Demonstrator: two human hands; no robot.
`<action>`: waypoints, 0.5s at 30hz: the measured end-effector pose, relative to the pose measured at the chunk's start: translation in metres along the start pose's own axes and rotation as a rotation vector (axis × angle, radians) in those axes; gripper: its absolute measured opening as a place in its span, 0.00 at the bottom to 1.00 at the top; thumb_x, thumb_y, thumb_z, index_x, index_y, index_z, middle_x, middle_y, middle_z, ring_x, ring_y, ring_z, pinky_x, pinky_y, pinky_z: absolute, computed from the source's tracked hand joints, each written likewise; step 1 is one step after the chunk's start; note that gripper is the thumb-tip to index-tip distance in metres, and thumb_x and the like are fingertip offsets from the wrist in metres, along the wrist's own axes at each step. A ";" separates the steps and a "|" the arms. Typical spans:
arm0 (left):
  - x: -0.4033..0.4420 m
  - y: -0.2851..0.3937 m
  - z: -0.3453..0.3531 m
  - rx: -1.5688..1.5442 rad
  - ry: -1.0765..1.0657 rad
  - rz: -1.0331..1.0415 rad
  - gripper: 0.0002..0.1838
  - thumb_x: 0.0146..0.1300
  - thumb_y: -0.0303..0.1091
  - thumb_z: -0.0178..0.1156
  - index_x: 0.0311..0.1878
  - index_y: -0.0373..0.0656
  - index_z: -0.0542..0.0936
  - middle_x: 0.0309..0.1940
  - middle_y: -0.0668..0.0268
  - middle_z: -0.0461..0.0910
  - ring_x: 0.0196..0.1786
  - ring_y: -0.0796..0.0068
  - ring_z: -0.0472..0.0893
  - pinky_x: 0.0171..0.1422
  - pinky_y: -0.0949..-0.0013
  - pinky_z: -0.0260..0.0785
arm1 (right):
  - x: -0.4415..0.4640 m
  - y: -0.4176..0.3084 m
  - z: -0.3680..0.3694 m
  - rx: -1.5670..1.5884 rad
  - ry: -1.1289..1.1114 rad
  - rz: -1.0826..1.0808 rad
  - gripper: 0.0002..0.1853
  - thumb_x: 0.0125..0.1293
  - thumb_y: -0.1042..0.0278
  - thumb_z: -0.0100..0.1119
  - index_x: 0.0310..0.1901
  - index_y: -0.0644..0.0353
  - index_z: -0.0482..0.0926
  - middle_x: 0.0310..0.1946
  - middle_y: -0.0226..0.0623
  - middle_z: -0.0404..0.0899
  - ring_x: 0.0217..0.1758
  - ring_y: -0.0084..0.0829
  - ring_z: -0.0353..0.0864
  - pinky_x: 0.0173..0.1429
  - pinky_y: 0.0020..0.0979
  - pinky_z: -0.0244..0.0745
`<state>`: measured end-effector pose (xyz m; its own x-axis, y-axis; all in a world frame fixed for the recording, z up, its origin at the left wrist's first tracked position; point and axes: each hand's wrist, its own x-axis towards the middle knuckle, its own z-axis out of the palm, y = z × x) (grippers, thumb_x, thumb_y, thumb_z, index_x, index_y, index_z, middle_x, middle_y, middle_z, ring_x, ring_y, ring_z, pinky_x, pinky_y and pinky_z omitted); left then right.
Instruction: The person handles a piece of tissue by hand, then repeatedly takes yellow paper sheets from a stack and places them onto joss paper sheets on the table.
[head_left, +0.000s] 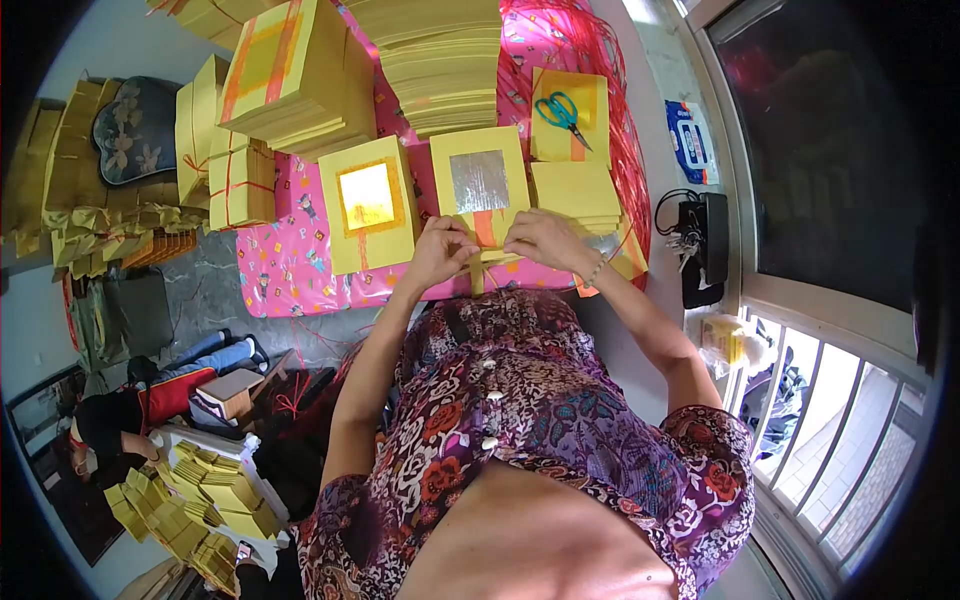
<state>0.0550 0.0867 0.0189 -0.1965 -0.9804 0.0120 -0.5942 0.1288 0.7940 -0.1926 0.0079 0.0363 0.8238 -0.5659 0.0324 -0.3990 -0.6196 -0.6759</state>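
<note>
left fingers (pixel 466 243) and right fingers (pixel 518 240) curled close together at the silver-squared yellow stack's (pixel 480 142) near edge
grey floor (pixel 205 275) left, pink-covered table (pixel 290 285) beneath the stack, barred window (pixel 838 440) right; whether the fingertips pinch anything, cannot tell.

Daylight comes in at the right, through the barred window (pixel 835 440), whose view outside is pale and washed out; a bright pink-white glare lies on the pink plastic cover (pixel 290 250) near the top, and 1 gold square (pixel 369 197) flashes almost white while 1 silver square (pixel 480 182) reflects a duller grey; the middle is evenly lit and fairly sharp; the lower left is dimmer, with dark patches around the seated person (pixel 125 420); the wide lens bends straight edges, and black rounds off the corners; small far details look soft.
</note>
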 end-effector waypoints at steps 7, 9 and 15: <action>0.001 -0.001 0.001 -0.058 -0.007 -0.036 0.08 0.53 0.37 0.72 0.33 0.44 0.88 0.38 0.64 0.80 0.50 0.61 0.74 0.57 0.61 0.67 | 0.001 -0.005 -0.004 0.056 0.016 0.034 0.10 0.63 0.59 0.64 0.33 0.56 0.83 0.29 0.35 0.75 0.39 0.39 0.77 0.44 0.40 0.72; 0.001 -0.002 0.000 -0.041 -0.010 -0.015 0.07 0.54 0.36 0.71 0.33 0.44 0.88 0.39 0.64 0.79 0.49 0.61 0.74 0.57 0.61 0.68 | 0.001 -0.005 -0.004 0.068 0.014 0.047 0.10 0.62 0.59 0.64 0.33 0.56 0.83 0.28 0.35 0.75 0.38 0.39 0.77 0.44 0.40 0.72; 0.002 0.002 -0.003 -0.015 -0.028 -0.019 0.07 0.56 0.35 0.70 0.33 0.43 0.87 0.39 0.64 0.79 0.49 0.60 0.75 0.55 0.61 0.69 | 0.000 -0.010 -0.002 -0.052 0.047 -0.013 0.10 0.64 0.60 0.62 0.33 0.58 0.80 0.30 0.36 0.75 0.38 0.40 0.78 0.44 0.40 0.74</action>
<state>0.0555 0.0843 0.0218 -0.2073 -0.9781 -0.0197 -0.5864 0.1082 0.8028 -0.1892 0.0133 0.0447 0.8097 -0.5819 0.0759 -0.4102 -0.6538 -0.6359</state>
